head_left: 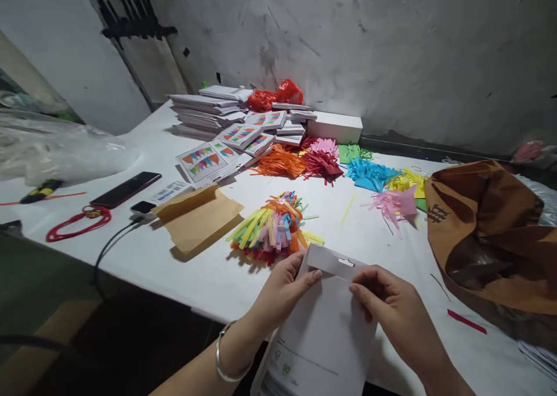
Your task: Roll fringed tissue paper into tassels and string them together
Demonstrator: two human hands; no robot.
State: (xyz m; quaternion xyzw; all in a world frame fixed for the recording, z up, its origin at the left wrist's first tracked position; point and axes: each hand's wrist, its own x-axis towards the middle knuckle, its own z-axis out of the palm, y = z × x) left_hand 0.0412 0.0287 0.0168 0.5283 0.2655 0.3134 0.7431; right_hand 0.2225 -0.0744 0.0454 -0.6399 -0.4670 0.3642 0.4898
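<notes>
A left hand (289, 283) and a right hand (391, 306) grip opposite edges of a white packet (324, 332) with a hang slot, just in front of a multicolored fringed-paper bundle (274, 225) resting on a white surface (152, 259). Left of the bundle lie folded brown paper (198, 219) and, farther off, a dark phone (126, 190) near a red cord (80, 225). Behind the bundle spreads orange fringed paper (281, 162); beyond, to its left, sit printed cards (206, 161). A brown bag (452, 222) slumps well to the bundle's right.
</notes>
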